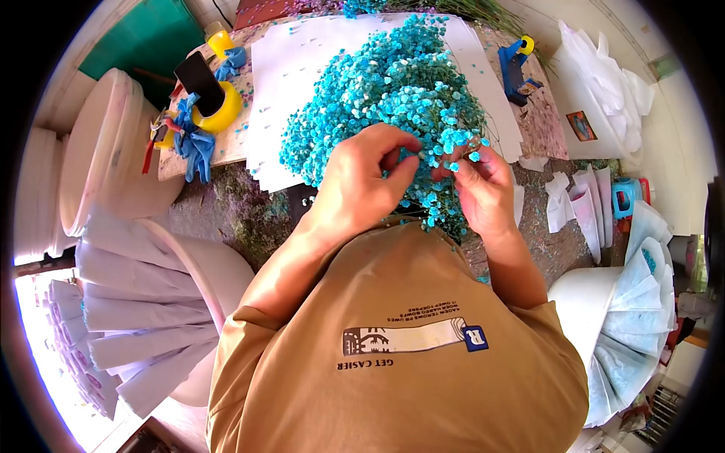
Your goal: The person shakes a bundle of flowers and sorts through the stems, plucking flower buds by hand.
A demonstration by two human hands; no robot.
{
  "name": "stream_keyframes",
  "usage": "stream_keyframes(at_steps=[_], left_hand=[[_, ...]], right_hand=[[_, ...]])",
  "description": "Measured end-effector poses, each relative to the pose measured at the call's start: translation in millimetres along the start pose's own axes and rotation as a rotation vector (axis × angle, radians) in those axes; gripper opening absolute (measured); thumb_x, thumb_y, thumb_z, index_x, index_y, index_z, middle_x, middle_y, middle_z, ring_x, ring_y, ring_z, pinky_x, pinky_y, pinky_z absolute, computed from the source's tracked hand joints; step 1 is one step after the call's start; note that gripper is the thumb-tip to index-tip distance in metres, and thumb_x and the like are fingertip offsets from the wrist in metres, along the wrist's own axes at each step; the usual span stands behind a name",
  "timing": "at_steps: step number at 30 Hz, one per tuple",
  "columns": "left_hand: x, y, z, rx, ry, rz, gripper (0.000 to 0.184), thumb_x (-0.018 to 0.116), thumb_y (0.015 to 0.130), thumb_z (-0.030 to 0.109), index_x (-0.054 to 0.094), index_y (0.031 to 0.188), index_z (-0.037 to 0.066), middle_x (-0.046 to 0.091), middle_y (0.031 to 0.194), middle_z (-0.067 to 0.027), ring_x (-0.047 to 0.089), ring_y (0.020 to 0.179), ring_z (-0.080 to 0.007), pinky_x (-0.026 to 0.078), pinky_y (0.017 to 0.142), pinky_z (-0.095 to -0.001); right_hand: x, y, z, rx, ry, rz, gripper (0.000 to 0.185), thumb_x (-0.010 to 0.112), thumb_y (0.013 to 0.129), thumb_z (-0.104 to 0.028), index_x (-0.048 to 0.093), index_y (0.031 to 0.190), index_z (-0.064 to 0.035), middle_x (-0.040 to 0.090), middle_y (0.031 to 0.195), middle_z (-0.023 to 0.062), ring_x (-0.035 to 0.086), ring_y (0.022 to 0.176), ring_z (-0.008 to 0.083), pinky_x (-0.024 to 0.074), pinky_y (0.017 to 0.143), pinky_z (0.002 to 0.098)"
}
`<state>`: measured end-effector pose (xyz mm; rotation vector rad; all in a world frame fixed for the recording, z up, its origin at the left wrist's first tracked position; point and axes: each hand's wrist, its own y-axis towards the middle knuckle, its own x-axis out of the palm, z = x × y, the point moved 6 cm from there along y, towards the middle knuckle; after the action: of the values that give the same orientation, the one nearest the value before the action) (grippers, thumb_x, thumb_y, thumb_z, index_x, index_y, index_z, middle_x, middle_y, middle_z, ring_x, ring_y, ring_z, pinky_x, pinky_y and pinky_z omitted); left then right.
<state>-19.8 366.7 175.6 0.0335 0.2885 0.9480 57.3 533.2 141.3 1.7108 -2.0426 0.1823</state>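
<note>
Grip, left hand (364, 177): thumb and fingers curled close together at the near edge of the flowers (393, 87); whether anything is held, cannot tell. Right hand (487, 190): fingertips pinched on a blue sprig (461, 145). Then, left to right:

- Wraps (143, 279), pale, pleated, in a tub (226, 264).
- Gloves (196, 147), blue, crumpled, beside a yellow tape roll (226, 113).
- Phone (200, 81), black, tilted against the roll.
- Paper (281, 68), white, under the flowers, which lie before the hands.
- Shirt (408, 287), brown, printed "GET CASIER" (upside down from here); smaller lines above, not reliably legible; navy badge (476, 338), one white letter, apparently R.
- Dispenser (511, 69), blue, yellow tape fitted.
- Label (581, 126), dark and orange, wording too small.
</note>
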Motion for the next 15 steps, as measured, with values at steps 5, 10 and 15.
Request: stream_keyframes(at_steps=[5, 10, 15], left_hand=[[2, -2, 15, 0.255, 0.292, 0.105, 0.013, 0.069, 0.082, 0.006, 0.07, 0.095, 0.004, 0.065, 0.088, -0.0144, 0.066, 0.071, -0.0317, 0.052, 0.063, -0.0402], [-14, 1, 15, 0.107, -0.07, 0.06, 0.012, 0.067, 0.087, 0.007, 0.069, 0.096, 0.001, 0.063, 0.078, -0.0039, 0.055, 0.067, -0.0086, 0.045, 0.059, -0.0252], [-20, 5, 30, 0.038, -0.127, -0.079, 0.015, 0.067, 0.089, 0.011, 0.07, 0.097, -0.001, 0.065, 0.082, -0.0042, 0.054, 0.072, -0.0077, 0.044, 0.064, -0.025]], right_hand=[[3, 0, -3, 0.005, -0.061, -0.021, 0.014, 0.066, 0.093, -0.005, 0.061, 0.104, 0.0014, 0.065, 0.096, 0.0087, 0.064, 0.086, 0.0189, 0.0532, 0.081, 0.0339], [13, -4, -3, -0.008, -0.164, -0.064, 0.013, 0.064, 0.094, -0.001, 0.061, 0.107, 0.0013, 0.065, 0.097, 0.0071, 0.062, 0.09, 0.0139, 0.0531, 0.083, 0.0288], [23, -7, -4, -0.145, -0.55, -0.155, 0.009, 0.068, 0.09, -0.001, 0.063, 0.098, 0.0017, 0.065, 0.091, 0.0088, 0.062, 0.083, 0.018, 0.05, 0.077, 0.0294]])
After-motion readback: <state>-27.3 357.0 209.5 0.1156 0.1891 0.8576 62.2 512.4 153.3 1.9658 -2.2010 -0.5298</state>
